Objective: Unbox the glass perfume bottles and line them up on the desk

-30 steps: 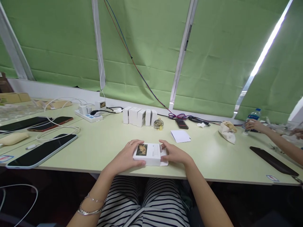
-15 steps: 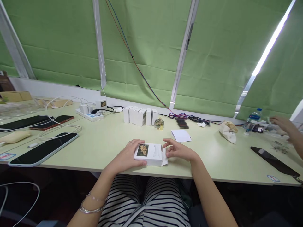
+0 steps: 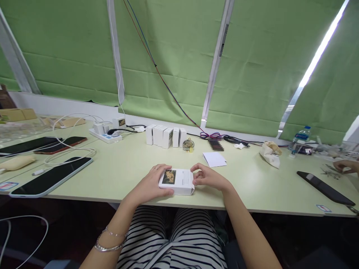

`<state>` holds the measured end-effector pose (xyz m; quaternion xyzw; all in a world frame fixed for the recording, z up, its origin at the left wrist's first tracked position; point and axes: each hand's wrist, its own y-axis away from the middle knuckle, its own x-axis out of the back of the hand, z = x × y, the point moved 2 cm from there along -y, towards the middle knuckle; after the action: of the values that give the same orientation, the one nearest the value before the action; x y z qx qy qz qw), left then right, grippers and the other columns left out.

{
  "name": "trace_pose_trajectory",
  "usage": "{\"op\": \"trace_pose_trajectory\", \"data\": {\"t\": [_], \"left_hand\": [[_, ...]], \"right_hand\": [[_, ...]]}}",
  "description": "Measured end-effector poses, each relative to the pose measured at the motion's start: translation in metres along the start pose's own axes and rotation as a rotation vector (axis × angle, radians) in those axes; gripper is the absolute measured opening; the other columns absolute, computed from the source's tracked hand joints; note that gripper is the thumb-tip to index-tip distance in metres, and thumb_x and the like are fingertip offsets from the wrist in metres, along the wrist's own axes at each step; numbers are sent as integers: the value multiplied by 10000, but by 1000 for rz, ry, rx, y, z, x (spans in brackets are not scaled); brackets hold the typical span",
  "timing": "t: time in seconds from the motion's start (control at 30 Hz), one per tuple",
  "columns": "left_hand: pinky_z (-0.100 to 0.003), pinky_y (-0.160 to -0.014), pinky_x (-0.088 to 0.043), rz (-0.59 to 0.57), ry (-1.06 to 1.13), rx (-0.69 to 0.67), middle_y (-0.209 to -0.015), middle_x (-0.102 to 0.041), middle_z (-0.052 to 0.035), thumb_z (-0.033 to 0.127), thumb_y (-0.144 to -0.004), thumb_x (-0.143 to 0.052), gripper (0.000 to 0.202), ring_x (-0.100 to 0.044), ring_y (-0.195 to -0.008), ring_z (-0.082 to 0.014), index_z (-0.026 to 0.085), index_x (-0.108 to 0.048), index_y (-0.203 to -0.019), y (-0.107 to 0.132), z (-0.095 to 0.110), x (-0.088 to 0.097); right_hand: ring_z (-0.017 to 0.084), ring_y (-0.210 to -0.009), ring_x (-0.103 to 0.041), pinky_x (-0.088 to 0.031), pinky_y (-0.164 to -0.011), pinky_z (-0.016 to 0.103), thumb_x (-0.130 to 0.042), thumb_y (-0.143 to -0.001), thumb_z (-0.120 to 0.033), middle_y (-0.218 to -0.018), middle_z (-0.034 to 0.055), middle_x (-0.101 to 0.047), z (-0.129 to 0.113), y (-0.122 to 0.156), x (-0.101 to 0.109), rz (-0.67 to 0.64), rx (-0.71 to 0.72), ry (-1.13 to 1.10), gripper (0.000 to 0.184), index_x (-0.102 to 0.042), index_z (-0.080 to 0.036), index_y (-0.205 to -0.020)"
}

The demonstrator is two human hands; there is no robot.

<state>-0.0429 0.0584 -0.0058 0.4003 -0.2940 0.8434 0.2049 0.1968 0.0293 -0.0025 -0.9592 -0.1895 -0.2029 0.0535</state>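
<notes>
A small white cardboard box (image 3: 183,181) with a picture of yellow flowers on its top lies flat near the table's front edge. My left hand (image 3: 151,186) grips its left end, thumb along the near side and fingers at the far side. At the box's right end, my right hand (image 3: 209,177) has its curled fingers against the end flap, which is folded in nearly flush. A folded white card (image 3: 214,159) lies beyond my right hand. Behind the box stand a row of similar white boxes (image 3: 159,136) and a round glass bottle with a gold-coloured part (image 3: 188,145).
Phones (image 3: 53,177) and white cables lie at the left, near a power strip (image 3: 105,136). To the right are a crumpled paper bag (image 3: 269,154), a black phone (image 3: 325,188) and a water bottle (image 3: 303,134). Another person's hand (image 3: 346,165) reaches in at the right edge.
The end flap that stuck out has been pushed in by my right hand, which moved slightly left. My left hand kept its hold. The other person's hand moved nearer the table's front.
</notes>
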Motion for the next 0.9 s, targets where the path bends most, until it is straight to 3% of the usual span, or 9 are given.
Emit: {"op": "trace_pose_trajectory", "data": {"t": [0.8, 0.9], "left_hand": [[-421, -1008, -341, 7, 4, -16, -1261, -433, -83, 391, -637, -682, 648, -387, -1191, -270, 215, -433, -1210, 0, -2, -1], [-430, -1004, -342, 17, 12, -29, -1257, -440, -81, 388, -633, -684, 642, -393, -1184, -277, 220, -441, -1203, 0, -4, -1]], "right_hand": [[143, -767, -520, -386, -685, 276, -629, -737, -351, -763, -26, -543, -2, 2, 1, -34, -65, 105, 355, -442, -222, -1010], [146, -802, -535, -406, -717, 289, -649, -720, -384, -874, -4, -551, -3, 1, 0, -22, -56, 85, 401, -436, -221, -1019]]}}
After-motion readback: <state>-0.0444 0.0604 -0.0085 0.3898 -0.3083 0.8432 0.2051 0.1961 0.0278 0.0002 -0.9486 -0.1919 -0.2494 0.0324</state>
